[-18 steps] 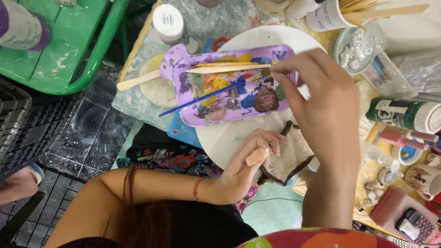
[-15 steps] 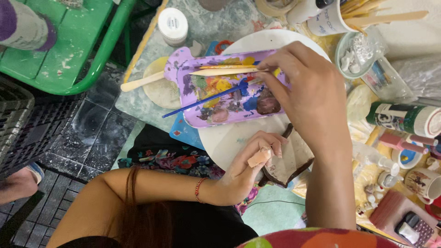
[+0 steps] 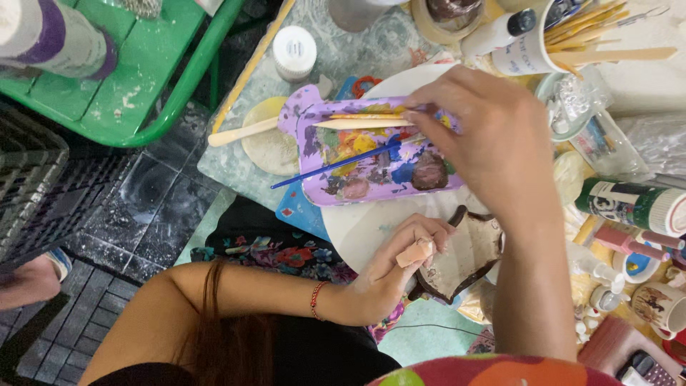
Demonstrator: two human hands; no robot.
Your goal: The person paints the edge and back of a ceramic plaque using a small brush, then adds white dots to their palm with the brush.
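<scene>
Tabletop palette [image 3: 371, 161] under right hand [image 3: 493, 143]

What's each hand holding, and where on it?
Left hand grips the brown-edged clay piece by its left edge. Right hand holds the blue brush at its right end, over the purple palette.

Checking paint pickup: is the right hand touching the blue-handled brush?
Touching. The head view shows the right hand pinching the blue-handled brush over the purple palette.

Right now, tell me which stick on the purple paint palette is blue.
The thin blue-handled paintbrush, lying slanted across the palette; the two sticks above it are bare wood.
</scene>
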